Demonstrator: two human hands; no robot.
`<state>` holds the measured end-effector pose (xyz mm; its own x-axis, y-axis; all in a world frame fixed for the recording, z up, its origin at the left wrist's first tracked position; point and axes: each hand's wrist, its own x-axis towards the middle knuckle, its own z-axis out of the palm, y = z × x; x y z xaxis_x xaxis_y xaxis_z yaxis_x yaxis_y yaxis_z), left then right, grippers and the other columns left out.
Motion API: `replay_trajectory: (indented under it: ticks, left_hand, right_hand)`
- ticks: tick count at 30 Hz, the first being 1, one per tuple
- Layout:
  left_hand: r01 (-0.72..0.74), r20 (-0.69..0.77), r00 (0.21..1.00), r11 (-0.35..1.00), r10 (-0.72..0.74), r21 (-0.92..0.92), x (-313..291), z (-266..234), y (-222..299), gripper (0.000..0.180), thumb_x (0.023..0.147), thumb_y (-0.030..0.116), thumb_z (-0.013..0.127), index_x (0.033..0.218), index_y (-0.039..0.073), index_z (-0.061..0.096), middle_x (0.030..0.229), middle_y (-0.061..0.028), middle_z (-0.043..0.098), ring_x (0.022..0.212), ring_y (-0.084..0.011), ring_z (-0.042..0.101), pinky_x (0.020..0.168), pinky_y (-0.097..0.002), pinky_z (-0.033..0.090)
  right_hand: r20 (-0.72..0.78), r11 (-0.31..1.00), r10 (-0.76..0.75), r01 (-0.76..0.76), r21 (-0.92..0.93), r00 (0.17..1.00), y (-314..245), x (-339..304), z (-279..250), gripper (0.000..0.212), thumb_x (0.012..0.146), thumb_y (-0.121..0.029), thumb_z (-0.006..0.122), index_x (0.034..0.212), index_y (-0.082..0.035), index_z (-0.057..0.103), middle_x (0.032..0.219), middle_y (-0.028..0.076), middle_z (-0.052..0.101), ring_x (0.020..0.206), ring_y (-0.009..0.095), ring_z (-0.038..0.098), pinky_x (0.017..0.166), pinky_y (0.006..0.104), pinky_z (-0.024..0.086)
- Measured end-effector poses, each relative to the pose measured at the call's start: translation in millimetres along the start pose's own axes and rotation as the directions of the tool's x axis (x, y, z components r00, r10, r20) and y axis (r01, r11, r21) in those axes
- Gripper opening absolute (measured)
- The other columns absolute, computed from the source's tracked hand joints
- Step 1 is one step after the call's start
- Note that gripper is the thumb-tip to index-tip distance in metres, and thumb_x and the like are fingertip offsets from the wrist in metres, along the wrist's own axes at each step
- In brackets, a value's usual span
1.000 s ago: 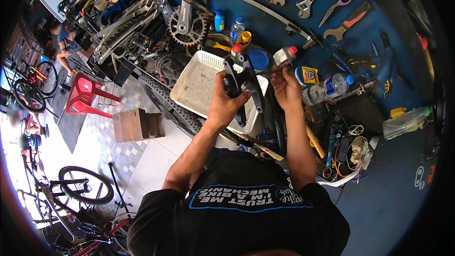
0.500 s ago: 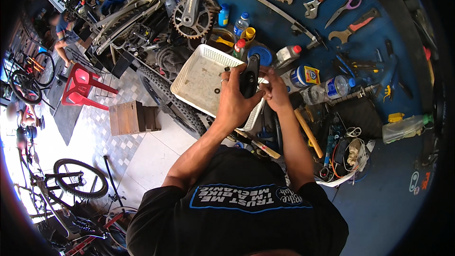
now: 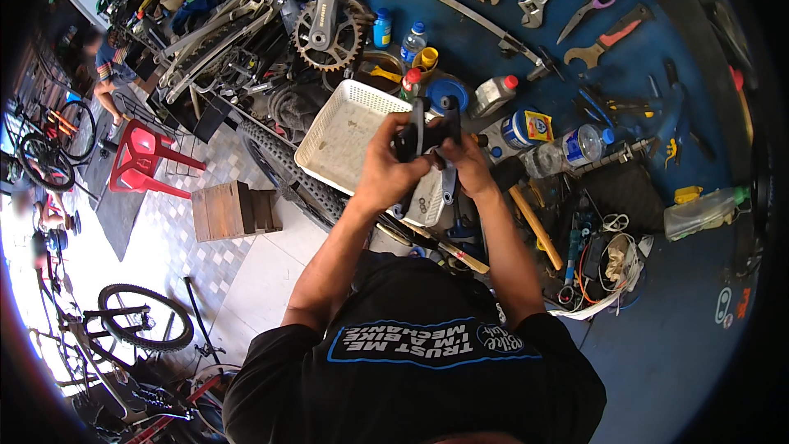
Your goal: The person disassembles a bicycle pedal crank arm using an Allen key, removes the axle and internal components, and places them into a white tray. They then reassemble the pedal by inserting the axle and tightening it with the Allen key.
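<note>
Over a white plastic basket (image 3: 333,127), both my hands hold a black bicycle part with two upright arms, which looks like a suspension link (image 3: 418,127). My left hand (image 3: 385,171) is closed round its left side, with the thumb pressed along the lower edge. My right hand (image 3: 468,168) grips the right side with bent fingers. The fingers partly cover the link, so its lower middle is hard to make out. Small dark rings (image 3: 423,201) lie in the basket below my hands.
A bicycle tyre (image 3: 288,173) runs beside the basket. Beyond it are a crankset (image 3: 325,33), bottles (image 3: 413,41) and a blue lid (image 3: 448,97). A wooden-handled hammer (image 3: 534,226) lies right of my forearm. Tools hang on the blue board. A red stool (image 3: 144,156) and wooden box (image 3: 230,212) stand left.
The link has been turned, so both its arms now show side by side. My right hand has moved from beside it to a grip on its right side.
</note>
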<state>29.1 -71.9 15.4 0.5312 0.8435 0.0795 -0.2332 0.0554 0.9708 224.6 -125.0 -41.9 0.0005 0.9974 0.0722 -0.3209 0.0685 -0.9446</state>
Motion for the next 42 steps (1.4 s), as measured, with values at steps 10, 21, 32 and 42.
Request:
replay_trajectory:
  ticks: [10, 21, 32, 42]
  left_hand:
    - [0.106, 0.083, 0.994, 0.846, -0.073, -0.523, -9, -22, -19, 0.053, 0.077, -0.012, 0.059, 0.124, 0.009, 0.046, 0.096, -0.0063, 0.057, 0.076, -0.0137, 0.059, 0.053, -0.0290, 0.049]
    - [0.065, 0.085, 0.996, 0.852, -0.025, -0.519, -11, -23, -19, 0.060, 0.081, -0.009, 0.056, 0.138, 0.003, 0.046, 0.127, -0.0136, 0.060, 0.113, -0.0267, 0.064, 0.086, -0.0388, 0.059]
    - [-0.123, 0.031, 0.989, 0.927, 0.143, -0.355, -3, 8, -37, 0.084, 0.101, 0.056, 0.061, 0.160, 0.007, 0.027, 0.145, -0.0163, 0.051, 0.133, -0.0262, 0.054, 0.108, -0.0420, 0.048]
    - [0.211, 0.081, 0.977, 0.822, -0.199, -0.530, 16, 3, -46, 0.061, 0.108, 0.061, 0.040, 0.123, 0.005, 0.059, 0.107, -0.0138, 0.070, 0.095, -0.0243, 0.072, 0.091, -0.0401, 0.061]
  right_hand:
    - [-0.016, 0.917, 0.005, -0.011, -0.399, 1.000, -51, -10, 38, 0.060, 0.092, -0.031, 0.078, 0.139, -0.002, 0.056, 0.111, 0.005, 0.067, 0.100, 0.013, 0.060, 0.090, 0.0300, 0.050]
    - [-0.059, 0.700, -0.183, 0.087, -0.709, 0.981, -82, -18, 63, 0.064, 0.088, -0.033, 0.080, 0.139, -0.004, 0.055, 0.120, 0.020, 0.072, 0.106, 0.032, 0.073, 0.088, 0.0399, 0.056]
    - [-0.171, 0.308, -0.291, -0.077, -0.948, 0.941, -84, -22, 81, 0.072, 0.077, -0.033, 0.086, 0.137, -0.011, 0.053, 0.119, 0.018, 0.073, 0.103, 0.037, 0.073, 0.084, 0.0458, 0.059]
    - [-0.127, 0.456, -0.354, 0.052, -0.889, 0.927, -109, -32, 72, 0.041, 0.102, -0.035, 0.067, 0.125, -0.003, 0.057, 0.108, 0.020, 0.064, 0.091, 0.039, 0.068, 0.075, 0.0471, 0.053]
